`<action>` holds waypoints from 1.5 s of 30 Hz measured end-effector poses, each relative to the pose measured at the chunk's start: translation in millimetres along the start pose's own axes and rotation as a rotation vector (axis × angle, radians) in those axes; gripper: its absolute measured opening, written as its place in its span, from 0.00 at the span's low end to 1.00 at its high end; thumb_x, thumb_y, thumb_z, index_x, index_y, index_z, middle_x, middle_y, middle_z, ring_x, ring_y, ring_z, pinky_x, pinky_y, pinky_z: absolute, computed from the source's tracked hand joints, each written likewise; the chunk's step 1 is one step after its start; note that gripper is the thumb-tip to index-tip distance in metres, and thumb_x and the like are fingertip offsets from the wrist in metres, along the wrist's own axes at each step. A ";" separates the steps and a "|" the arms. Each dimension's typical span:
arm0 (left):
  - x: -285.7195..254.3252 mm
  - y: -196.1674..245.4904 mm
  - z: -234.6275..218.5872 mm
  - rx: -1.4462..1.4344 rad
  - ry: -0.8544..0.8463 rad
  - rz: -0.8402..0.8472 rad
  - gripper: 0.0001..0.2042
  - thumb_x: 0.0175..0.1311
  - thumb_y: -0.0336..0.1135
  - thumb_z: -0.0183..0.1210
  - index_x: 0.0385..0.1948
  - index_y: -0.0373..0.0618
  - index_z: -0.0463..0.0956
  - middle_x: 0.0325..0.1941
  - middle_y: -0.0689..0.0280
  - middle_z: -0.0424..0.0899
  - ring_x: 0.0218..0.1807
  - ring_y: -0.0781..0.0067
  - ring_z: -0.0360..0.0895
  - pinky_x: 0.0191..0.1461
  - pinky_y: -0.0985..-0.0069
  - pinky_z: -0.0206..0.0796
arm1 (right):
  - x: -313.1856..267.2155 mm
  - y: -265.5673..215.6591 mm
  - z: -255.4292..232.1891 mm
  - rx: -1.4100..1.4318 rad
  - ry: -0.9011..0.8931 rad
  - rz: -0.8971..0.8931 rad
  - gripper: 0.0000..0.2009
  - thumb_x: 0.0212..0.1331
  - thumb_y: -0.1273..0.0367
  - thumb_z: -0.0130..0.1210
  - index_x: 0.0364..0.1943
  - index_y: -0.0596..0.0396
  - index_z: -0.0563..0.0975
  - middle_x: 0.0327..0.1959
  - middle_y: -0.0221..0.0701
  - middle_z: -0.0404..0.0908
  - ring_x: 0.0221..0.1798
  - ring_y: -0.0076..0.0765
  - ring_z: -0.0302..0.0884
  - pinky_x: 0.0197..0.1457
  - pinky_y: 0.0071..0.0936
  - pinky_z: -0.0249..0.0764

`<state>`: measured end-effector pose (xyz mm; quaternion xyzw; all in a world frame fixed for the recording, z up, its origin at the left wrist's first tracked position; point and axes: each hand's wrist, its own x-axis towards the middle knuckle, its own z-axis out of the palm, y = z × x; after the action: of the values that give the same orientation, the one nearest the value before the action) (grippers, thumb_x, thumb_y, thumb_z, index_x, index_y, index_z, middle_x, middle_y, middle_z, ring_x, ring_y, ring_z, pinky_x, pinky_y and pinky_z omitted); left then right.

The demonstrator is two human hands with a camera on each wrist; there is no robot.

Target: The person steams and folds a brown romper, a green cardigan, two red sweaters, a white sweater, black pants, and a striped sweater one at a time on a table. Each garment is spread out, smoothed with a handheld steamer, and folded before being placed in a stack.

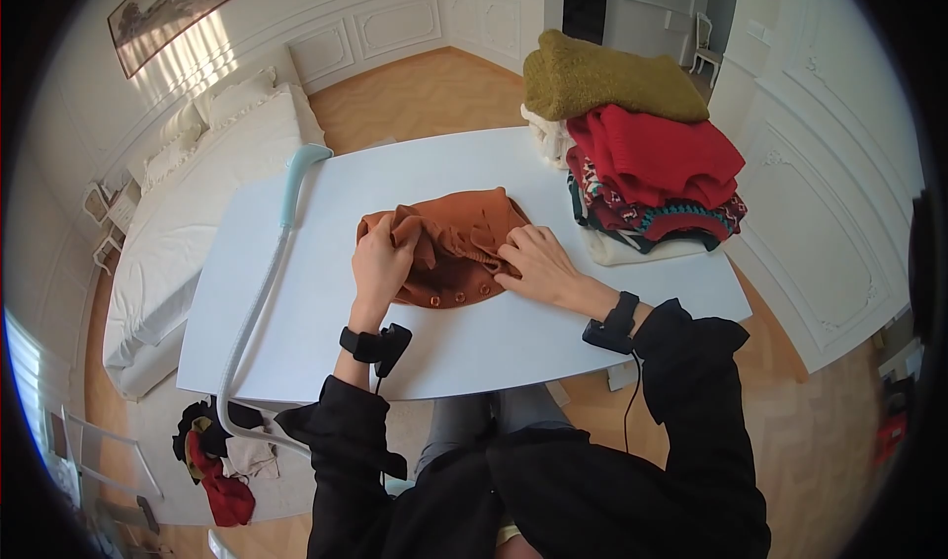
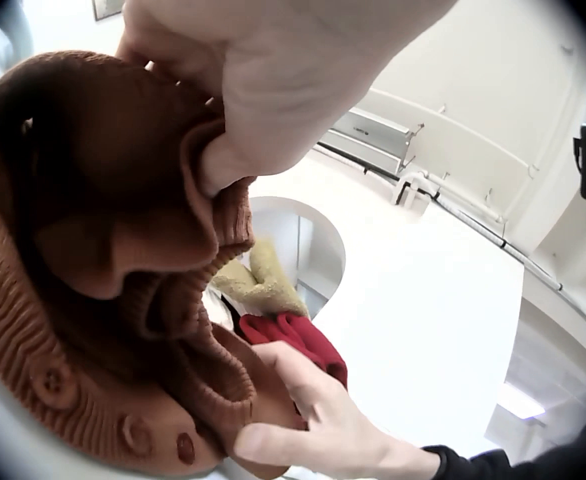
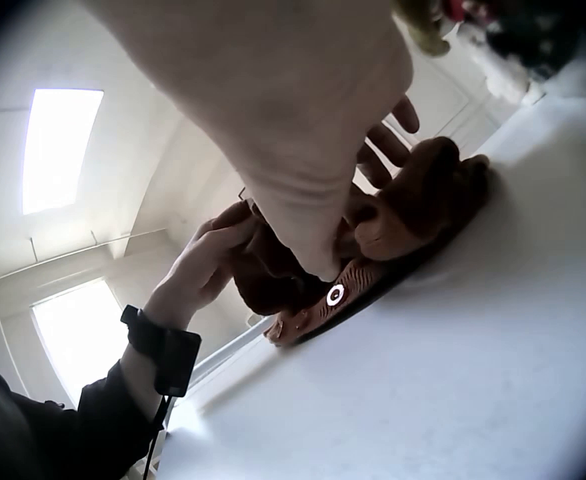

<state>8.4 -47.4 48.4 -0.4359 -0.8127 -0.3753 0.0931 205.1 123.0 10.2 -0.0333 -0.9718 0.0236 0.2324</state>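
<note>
A rust-brown garment [image 1: 454,248] with ribbed edges and several round buttons lies bunched on the white table [image 1: 326,342]. Its left part is lifted into folds by my left hand [image 1: 381,263], which grips the cloth between thumb and fingers. In the left wrist view the raised cloth [image 2: 103,200] gapes open like a pocket, its far inside dark. My right hand [image 1: 541,266] holds the garment's right side near a ribbed band, fingers on top. The right wrist view shows that thumb [image 3: 318,262] at the ribbed, buttoned edge; part of the grip is hidden by folds.
Folded knitwear is stacked at the table's back right, with a red sweater [image 1: 657,154] under an olive one [image 1: 612,80]. A pale teal steamer head [image 1: 301,169] lies at the left, its hose [image 1: 252,332] running over the front edge. Clothes [image 1: 222,460] lie on the floor.
</note>
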 end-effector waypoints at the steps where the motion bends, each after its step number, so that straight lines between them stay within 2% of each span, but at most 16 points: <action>1: 1.5 -2.9 -2.6 0.054 0.046 -0.023 0.11 0.58 0.40 0.57 0.36 0.43 0.77 0.36 0.58 0.82 0.36 0.51 0.78 0.40 0.61 0.71 | 0.5 1.9 0.6 0.001 0.001 -0.002 0.17 0.53 0.59 0.59 0.40 0.56 0.73 0.41 0.36 0.70 0.50 0.42 0.66 0.54 0.38 0.61; 6: 3.3 -22.6 -21.6 0.193 0.001 0.043 0.12 0.59 0.41 0.57 0.40 0.47 0.79 0.37 0.61 0.82 0.44 0.56 0.76 0.41 0.62 0.70 | 12.9 9.4 -9.5 0.367 0.160 0.347 0.10 0.64 0.67 0.47 0.43 0.59 0.70 0.36 0.41 0.74 0.40 0.49 0.73 0.48 0.39 0.68; 12: 12.6 -19.5 -28.5 0.174 0.085 0.024 0.07 0.64 0.33 0.49 0.40 0.44 0.69 0.35 0.53 0.81 0.37 0.45 0.76 0.39 0.56 0.68 | 42.8 16.2 -21.1 0.706 0.405 0.418 0.10 0.70 0.68 0.40 0.46 0.59 0.68 0.41 0.44 0.76 0.45 0.42 0.76 0.52 0.34 0.68; 16: 26.9 7.5 -51.4 -0.151 0.066 -0.100 0.06 0.67 0.27 0.43 0.44 0.43 0.63 0.37 0.49 0.79 0.39 0.40 0.76 0.41 0.57 0.67 | 69.2 11.0 -53.3 0.679 0.572 0.347 0.11 0.71 0.67 0.39 0.50 0.57 0.68 0.40 0.42 0.76 0.45 0.40 0.74 0.52 0.33 0.67; 18: 34.4 14.8 -58.8 -0.388 0.311 0.114 0.10 0.68 0.27 0.42 0.49 0.44 0.64 0.39 0.49 0.79 0.41 0.45 0.78 0.44 0.63 0.69 | 78.3 9.9 -75.6 0.645 0.597 0.358 0.12 0.70 0.65 0.42 0.49 0.57 0.70 0.39 0.38 0.76 0.41 0.36 0.75 0.47 0.31 0.69; 20: 43.0 12.1 -68.5 -0.370 0.307 0.108 0.12 0.68 0.26 0.42 0.52 0.44 0.63 0.40 0.49 0.78 0.44 0.51 0.78 0.48 0.68 0.68 | 81.6 3.6 -107.0 0.506 0.527 0.221 0.13 0.67 0.61 0.49 0.44 0.57 0.70 0.41 0.41 0.77 0.36 0.44 0.78 0.39 0.33 0.71; 22: 44.0 24.0 -83.8 -0.379 0.425 0.098 0.13 0.70 0.31 0.44 0.54 0.43 0.64 0.45 0.55 0.78 0.48 0.67 0.75 0.52 0.75 0.65 | 80.2 1.0 -125.8 0.419 0.567 0.097 0.16 0.60 0.58 0.58 0.41 0.55 0.73 0.35 0.34 0.77 0.29 0.38 0.77 0.30 0.30 0.72; 24: 43.7 39.4 -96.7 -0.404 0.534 0.200 0.13 0.69 0.30 0.45 0.54 0.42 0.64 0.46 0.56 0.78 0.49 0.65 0.75 0.54 0.73 0.65 | 76.6 -2.7 -146.4 -0.209 0.537 -0.288 0.17 0.52 0.59 0.63 0.40 0.51 0.73 0.29 0.31 0.72 0.27 0.36 0.75 0.26 0.30 0.72; 25: 45.1 39.7 -101.6 -0.406 0.552 0.222 0.14 0.67 0.27 0.44 0.54 0.40 0.64 0.50 0.55 0.77 0.53 0.64 0.74 0.57 0.73 0.64 | 77.0 -4.1 -150.4 -0.299 0.562 -0.320 0.18 0.45 0.62 0.65 0.39 0.49 0.73 0.26 0.29 0.68 0.26 0.34 0.74 0.24 0.30 0.72; 30: 43.8 60.7 -126.9 -0.251 0.732 0.472 0.18 0.56 0.15 0.45 0.49 0.36 0.67 0.61 0.50 0.68 0.67 0.53 0.62 0.69 0.64 0.51 | 84.1 12.6 -190.1 -0.478 0.621 -0.244 0.18 0.41 0.68 0.64 0.39 0.49 0.72 0.27 0.29 0.70 0.28 0.35 0.76 0.27 0.31 0.72; 32: 38.7 70.0 -140.7 -0.081 0.849 0.644 0.20 0.52 0.14 0.45 0.49 0.36 0.67 0.65 0.48 0.64 0.71 0.49 0.55 0.72 0.59 0.45 | 88.9 14.8 -213.0 -0.549 0.858 -0.198 0.14 0.43 0.69 0.62 0.36 0.49 0.74 0.25 0.28 0.70 0.28 0.34 0.76 0.28 0.32 0.71; 36: 22.3 100.4 -175.1 -0.060 0.964 0.869 0.15 0.57 0.23 0.53 0.48 0.35 0.70 0.63 0.48 0.68 0.68 0.48 0.60 0.71 0.58 0.47 | 88.4 3.6 -242.7 -0.560 1.227 -0.197 0.10 0.46 0.71 0.60 0.34 0.50 0.74 0.25 0.27 0.73 0.30 0.35 0.76 0.28 0.33 0.71; 39: 9.5 104.2 -191.0 0.049 1.070 0.886 0.13 0.61 0.28 0.55 0.47 0.35 0.72 0.61 0.48 0.69 0.66 0.49 0.63 0.69 0.59 0.52 | 92.1 -23.4 -247.5 0.103 1.264 -0.073 0.10 0.57 0.71 0.58 0.42 0.54 0.75 0.37 0.29 0.79 0.34 0.26 0.78 0.37 0.21 0.73; 42: 10.8 103.9 -192.2 0.046 1.045 0.942 0.12 0.63 0.30 0.55 0.46 0.35 0.73 0.61 0.48 0.69 0.65 0.51 0.65 0.68 0.60 0.55 | 97.0 -50.7 -257.9 0.274 1.276 -0.081 0.06 0.62 0.79 0.45 0.40 0.58 0.72 0.35 0.29 0.74 0.41 0.25 0.71 0.47 0.21 0.67; 43: 8.6 106.7 -188.9 0.063 1.028 0.918 0.11 0.65 0.29 0.53 0.45 0.35 0.74 0.57 0.50 0.74 0.61 0.54 0.69 0.65 0.63 0.59 | 97.9 -41.4 -255.2 0.551 1.215 -0.154 0.11 0.67 0.64 0.49 0.42 0.58 0.70 0.36 0.28 0.74 0.40 0.22 0.71 0.46 0.18 0.69; 45: 1.8 106.1 -180.7 -0.123 0.853 0.729 0.12 0.67 0.31 0.50 0.47 0.34 0.74 0.53 0.52 0.76 0.60 0.57 0.71 0.64 0.64 0.60 | 112.9 -24.6 -238.0 0.333 1.219 -0.183 0.09 0.63 0.67 0.52 0.43 0.56 0.72 0.37 0.29 0.76 0.37 0.24 0.74 0.42 0.20 0.71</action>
<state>58.1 -135.2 232.0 -0.5027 -0.4767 -0.5086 0.5113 211.2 114.3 274.6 0.0789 -0.6471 0.1313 0.7468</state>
